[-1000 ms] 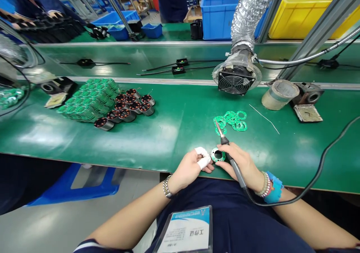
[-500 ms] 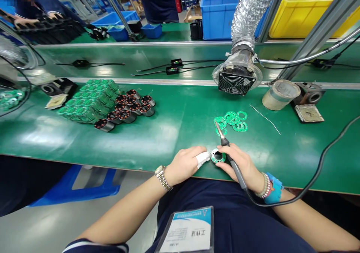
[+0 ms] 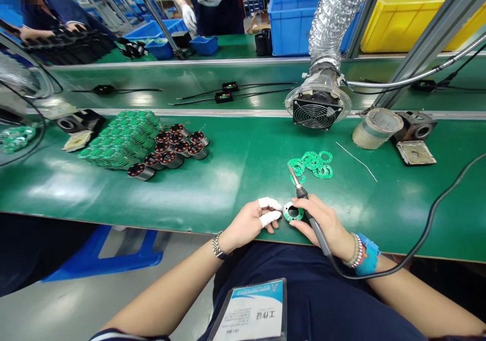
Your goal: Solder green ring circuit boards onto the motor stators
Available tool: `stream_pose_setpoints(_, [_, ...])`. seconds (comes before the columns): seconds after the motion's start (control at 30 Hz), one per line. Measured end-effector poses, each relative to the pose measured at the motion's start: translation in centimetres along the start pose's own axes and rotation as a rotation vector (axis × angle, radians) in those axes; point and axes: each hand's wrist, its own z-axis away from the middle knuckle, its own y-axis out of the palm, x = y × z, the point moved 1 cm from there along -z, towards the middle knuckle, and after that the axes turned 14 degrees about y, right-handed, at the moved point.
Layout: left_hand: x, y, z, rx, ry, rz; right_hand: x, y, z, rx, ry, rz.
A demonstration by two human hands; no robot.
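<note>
A small round part topped by a green ring board point(image 3: 293, 211) stands near the bench's front edge. My left hand point(image 3: 250, 222), two fingertips in white cots, pinches its left side. My right hand point(image 3: 326, 224) is closed round a soldering iron point(image 3: 306, 204) whose tip points up and away, and its fingers touch the part's right side. A loose pile of green ring boards point(image 3: 313, 163) lies just beyond the iron's tip.
A stack of green boards point(image 3: 121, 138) and several wound stators point(image 3: 174, 146) sit at left. A fume extractor fan point(image 3: 317, 109) on a foil duct, a tape roll point(image 3: 375, 127) and a sponge tray point(image 3: 415, 152) stand at back right. Other people work across the conveyor point(image 3: 190, 75).
My left hand shifted a little at the part, and its cotted fingers now spread apart. Items on the conveyor drifted left. A gloved person has come into view at the top.
</note>
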Motion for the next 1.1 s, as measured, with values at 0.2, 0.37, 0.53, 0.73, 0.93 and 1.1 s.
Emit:
stream_pose_setpoints(0.2, [0.5,0.0,-0.3,-0.015,0.099,-0.043,0.1,0.0,0.0,-0.001,0.010,-0.005])
stream_pose_setpoints(0.37, [0.6,0.5,-0.8,0.001,0.170,-0.100,0.1,0.0,0.0,-0.003,0.007,-0.006])
stream_pose_setpoints(0.53, [0.6,1.7,-1.1,-0.094,0.114,-0.139,0.0,0.0,0.1,-0.003,0.006,0.003])
stream_pose_setpoints(0.73, [0.0,2.4,-0.9,-0.149,-0.025,0.168,-0.1,0.2,0.2,-0.008,0.012,0.006])
stream_pose_setpoints(0.93, [-0.4,1.8,-1.2,-0.108,-0.083,0.294,0.0,0.0,0.1,-0.019,0.013,0.007])
stream_pose_setpoints(1.1, [-0.8,0.6,-0.6,-0.102,0.006,0.074,-0.4,-1.1,0.1,-0.058,0.071,-0.016])
